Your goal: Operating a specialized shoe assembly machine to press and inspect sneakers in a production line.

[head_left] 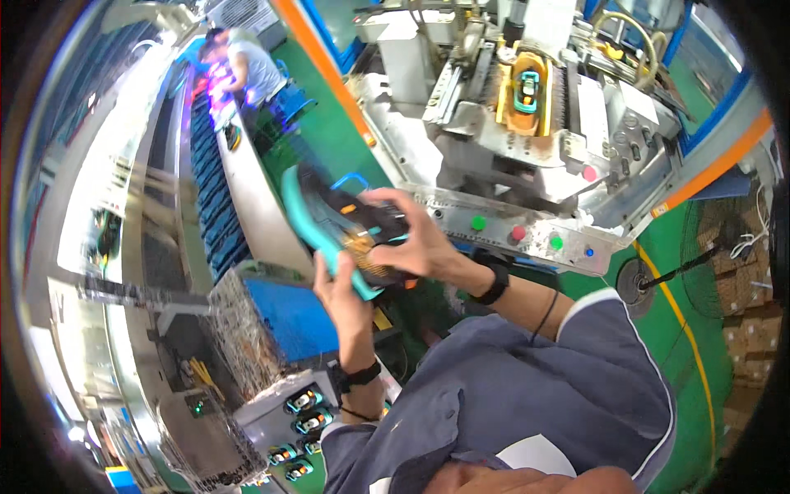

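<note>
In front of my chest is a sports shoe (333,216) with a black upper, a teal sole, and orange and yellow details. It is tilted, its teal sole toward the left. My right hand (415,239) is closed around the upper at the shoe's opening, with the thumb on its near side. Below it, my left hand (344,298) is closed against the teal sole edge at the near end, its fingers pointing up. Part of the shoe's near end is hidden behind my hands.
A machine (477,165) with a control panel (535,235) of coloured buttons stands ahead right, another shoe (527,90) in its yellow holder. Leftward runs a conveyor (218,198), with a person (247,70) beside it farther off. A blue-topped block (288,317) and several shoes (313,421) are lower left.
</note>
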`<move>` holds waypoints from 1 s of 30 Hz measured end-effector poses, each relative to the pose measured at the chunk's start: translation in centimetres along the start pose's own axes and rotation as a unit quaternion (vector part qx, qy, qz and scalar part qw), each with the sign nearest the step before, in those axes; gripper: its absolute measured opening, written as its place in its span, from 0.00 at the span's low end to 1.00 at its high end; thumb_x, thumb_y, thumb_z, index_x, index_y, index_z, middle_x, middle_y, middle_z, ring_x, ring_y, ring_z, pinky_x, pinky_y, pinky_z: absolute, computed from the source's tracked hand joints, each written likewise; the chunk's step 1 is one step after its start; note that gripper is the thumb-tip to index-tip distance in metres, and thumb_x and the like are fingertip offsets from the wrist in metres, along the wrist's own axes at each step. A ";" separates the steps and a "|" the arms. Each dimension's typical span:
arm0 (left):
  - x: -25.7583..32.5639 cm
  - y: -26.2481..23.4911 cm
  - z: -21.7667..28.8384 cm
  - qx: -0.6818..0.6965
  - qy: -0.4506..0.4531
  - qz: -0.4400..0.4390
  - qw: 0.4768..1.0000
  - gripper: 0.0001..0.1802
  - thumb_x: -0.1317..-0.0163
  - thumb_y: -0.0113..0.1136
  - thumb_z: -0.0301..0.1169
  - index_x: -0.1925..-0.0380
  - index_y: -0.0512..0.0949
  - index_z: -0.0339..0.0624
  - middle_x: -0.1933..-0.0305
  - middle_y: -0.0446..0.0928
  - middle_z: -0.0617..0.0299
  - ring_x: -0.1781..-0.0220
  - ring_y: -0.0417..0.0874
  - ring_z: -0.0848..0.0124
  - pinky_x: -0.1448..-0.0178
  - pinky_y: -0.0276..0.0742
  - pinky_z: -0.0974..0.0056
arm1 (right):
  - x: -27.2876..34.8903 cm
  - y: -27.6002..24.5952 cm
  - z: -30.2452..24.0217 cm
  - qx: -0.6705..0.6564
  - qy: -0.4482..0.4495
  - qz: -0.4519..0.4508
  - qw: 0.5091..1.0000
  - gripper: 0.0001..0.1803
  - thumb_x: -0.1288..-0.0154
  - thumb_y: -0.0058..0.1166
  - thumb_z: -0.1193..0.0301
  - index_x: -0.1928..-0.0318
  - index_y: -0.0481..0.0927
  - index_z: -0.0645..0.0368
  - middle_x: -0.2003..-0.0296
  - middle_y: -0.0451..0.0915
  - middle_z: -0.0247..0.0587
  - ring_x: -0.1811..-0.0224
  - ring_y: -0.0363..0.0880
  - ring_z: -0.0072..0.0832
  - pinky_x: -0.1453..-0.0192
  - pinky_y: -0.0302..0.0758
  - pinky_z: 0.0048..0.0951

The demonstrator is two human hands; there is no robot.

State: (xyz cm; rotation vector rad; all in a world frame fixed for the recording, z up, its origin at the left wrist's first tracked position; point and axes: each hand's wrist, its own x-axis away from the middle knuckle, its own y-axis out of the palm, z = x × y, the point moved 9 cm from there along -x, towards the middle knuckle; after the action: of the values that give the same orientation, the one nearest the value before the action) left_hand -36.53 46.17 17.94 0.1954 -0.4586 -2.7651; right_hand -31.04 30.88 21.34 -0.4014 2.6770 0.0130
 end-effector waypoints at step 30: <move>-30.1 48.9 -43.8 -0.299 -0.065 -0.200 0.931 0.21 0.52 0.70 0.27 0.58 0.78 0.32 0.62 0.82 0.51 0.58 0.84 0.61 0.57 0.81 0.60 | 8.2 -53.4 1.1 0.366 0.167 0.530 0.746 0.25 0.46 0.62 0.72 0.46 0.77 0.65 0.57 0.81 0.40 0.57 0.78 0.23 0.49 0.74 0.25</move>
State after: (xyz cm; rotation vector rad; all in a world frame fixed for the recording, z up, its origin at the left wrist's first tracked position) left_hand 14.45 0.05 -4.39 -0.0533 0.4584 -3.1694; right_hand -22.68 -22.49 19.75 1.4684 2.5420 -0.7916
